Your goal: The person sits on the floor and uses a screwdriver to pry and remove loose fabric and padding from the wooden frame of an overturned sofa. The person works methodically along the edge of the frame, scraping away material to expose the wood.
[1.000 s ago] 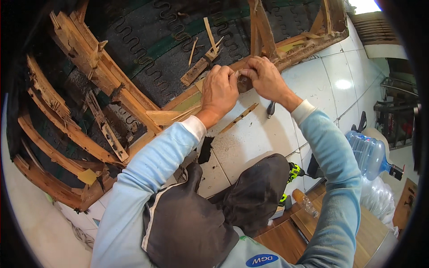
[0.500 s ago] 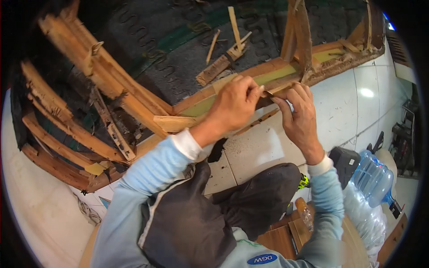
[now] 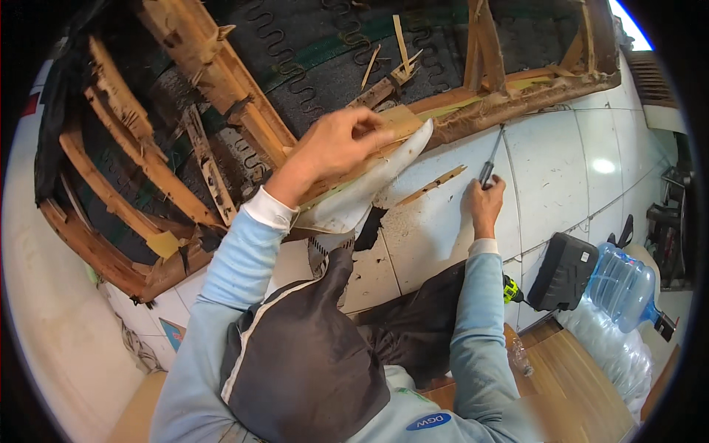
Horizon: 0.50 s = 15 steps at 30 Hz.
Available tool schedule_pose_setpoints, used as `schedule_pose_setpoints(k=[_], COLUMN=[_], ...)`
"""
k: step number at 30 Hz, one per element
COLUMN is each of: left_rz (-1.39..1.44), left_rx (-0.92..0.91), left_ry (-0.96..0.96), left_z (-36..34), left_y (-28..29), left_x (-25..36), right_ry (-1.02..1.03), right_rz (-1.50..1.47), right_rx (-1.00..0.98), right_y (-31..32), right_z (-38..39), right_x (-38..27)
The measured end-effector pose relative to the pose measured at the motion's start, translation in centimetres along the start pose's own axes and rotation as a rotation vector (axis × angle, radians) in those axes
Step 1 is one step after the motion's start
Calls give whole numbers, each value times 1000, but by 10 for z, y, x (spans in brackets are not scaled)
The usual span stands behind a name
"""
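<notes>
Since half a second ago, the right hand [image 3: 484, 205] dropped to the tiles, fingers wrapped around a screwdriver [image 3: 490, 159]. The left hand [image 3: 330, 145] pinches pale fabric [image 3: 367, 188] on the frame rail [image 3: 473, 111]; steady, taut pulling suits it.

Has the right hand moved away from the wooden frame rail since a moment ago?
Yes. The right hand has dropped off the wooden frame rail onto the white tiled floor, gripping a screwdriver.

bright daylight, glare on floor tiles [image 3: 602, 166], fisheye-bent dark edges
</notes>
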<state>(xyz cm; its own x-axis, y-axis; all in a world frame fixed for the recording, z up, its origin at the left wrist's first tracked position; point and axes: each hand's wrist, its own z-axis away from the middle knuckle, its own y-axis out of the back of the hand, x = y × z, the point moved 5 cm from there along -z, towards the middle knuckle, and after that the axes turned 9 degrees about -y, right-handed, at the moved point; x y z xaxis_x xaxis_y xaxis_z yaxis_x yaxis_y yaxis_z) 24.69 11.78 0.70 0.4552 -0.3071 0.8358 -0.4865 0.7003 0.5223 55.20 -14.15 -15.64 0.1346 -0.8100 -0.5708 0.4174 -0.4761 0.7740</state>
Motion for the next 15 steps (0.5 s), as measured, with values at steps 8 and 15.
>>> schedule_pose_setpoints(k=[8,15], left_rz=[-44,-123], left_rx=[232,291], left_ry=[-142,-213], left_z=[34,47], left_y=[-25,-26], left_x=[3,14], right_ry=[-258,-234], right_rz=[-630,-750], right_rx=[-368,-420], right_y=[25,39], right_z=[89,142], right_x=[19,17])
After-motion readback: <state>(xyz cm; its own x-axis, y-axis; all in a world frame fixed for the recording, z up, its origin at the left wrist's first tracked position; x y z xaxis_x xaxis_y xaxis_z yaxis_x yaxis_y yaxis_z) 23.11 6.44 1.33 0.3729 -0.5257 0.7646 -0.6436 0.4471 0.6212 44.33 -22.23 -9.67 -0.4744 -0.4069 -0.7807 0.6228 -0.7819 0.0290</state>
